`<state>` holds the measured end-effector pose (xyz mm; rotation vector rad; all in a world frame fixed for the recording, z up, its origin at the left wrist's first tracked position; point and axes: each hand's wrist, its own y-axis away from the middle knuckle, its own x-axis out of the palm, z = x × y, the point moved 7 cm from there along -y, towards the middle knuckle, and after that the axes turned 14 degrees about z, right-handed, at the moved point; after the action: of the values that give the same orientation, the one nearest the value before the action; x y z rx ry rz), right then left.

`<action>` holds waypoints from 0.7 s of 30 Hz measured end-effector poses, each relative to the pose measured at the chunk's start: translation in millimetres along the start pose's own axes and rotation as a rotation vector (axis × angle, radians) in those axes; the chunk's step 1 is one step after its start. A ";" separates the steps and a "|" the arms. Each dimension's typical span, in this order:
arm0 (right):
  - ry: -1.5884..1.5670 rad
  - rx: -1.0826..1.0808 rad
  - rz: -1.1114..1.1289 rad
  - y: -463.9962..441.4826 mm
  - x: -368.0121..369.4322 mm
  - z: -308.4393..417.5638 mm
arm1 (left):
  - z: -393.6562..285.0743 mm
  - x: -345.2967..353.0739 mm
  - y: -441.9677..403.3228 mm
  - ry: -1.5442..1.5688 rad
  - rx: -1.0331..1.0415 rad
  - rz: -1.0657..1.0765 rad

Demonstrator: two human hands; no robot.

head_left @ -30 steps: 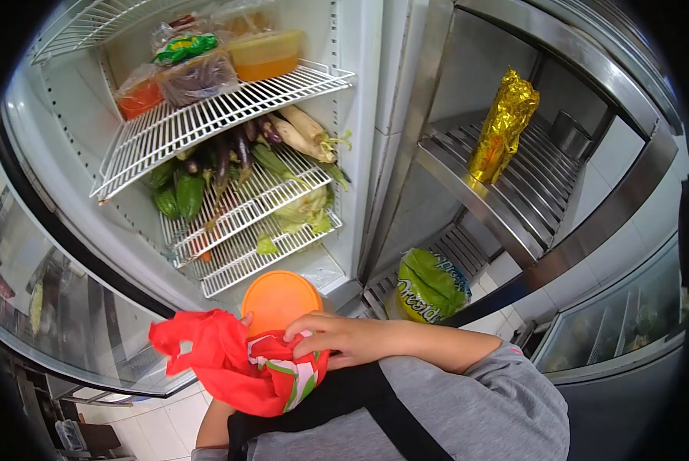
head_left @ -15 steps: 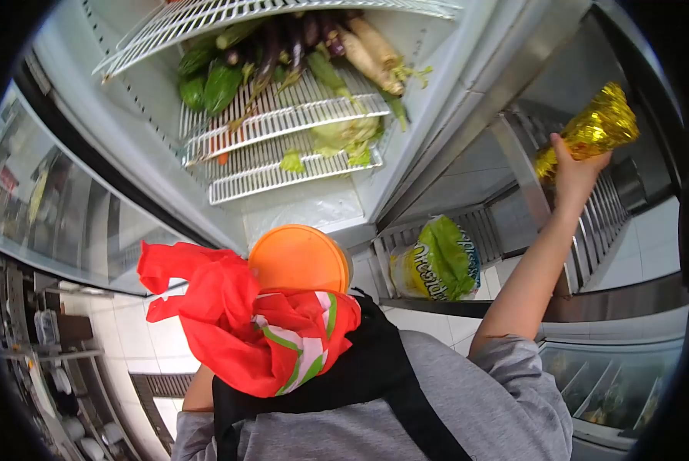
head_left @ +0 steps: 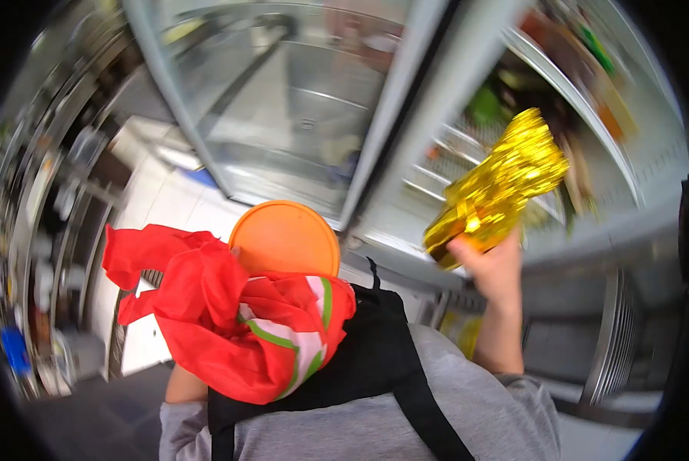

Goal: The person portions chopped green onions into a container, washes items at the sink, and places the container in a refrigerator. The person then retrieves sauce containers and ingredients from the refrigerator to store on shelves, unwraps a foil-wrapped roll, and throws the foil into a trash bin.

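My right hand (head_left: 494,265) is wrapped round the lower end of a gold foil package (head_left: 506,184), held up in front of the fridge shelves. Against my chest rests a red bag (head_left: 206,307) with white and green stripes. An orange round lid (head_left: 287,238) shows just above the bag, its lower edge covered by the red material. My left hand is almost wholly hidden behind the bag and lid; only a bit of a finger (head_left: 235,252) appears at the lid's left edge, so its grip cannot be made out.
An open glass door (head_left: 283,100) stands ahead, left of the fridge's white wire shelves (head_left: 590,100) with blurred food. Metal racks (head_left: 60,200) with kitchenware line the left side. At the lower right is a slatted metal shelf (head_left: 617,338). White floor tiles (head_left: 179,203) show between racks and door.
My right hand left the red bag, took hold of the gold package on the metal shelf and carried it off. The view has swung left, and the lid and bag have stayed against my chest.
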<state>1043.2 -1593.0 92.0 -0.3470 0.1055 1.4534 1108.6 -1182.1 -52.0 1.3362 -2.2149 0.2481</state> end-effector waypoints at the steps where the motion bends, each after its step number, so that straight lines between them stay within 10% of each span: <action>1: -0.008 -0.018 0.118 -18.6 48.9 -6.9 | -10.9 -19.1 13.5 0.001 0.043 -0.054; 8: 0.029 -0.106 0.659 -133.8 236.1 -39.5 | -30.2 -100.6 99.1 0.063 0.330 -0.474; 14: 0.086 -0.238 0.919 -198.7 239.2 -94.7 | 22.9 -52.4 123.1 0.049 0.471 -0.778; 21: -0.056 -0.309 1.184 -277.2 518.7 -115.1 | 4.3 -147.7 144.3 0.098 0.647 -1.024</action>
<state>1395.1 -1154.3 -114.9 -0.5323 0.0332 2.6651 1036.6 -1000.0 -117.5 2.5236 -1.1352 0.6276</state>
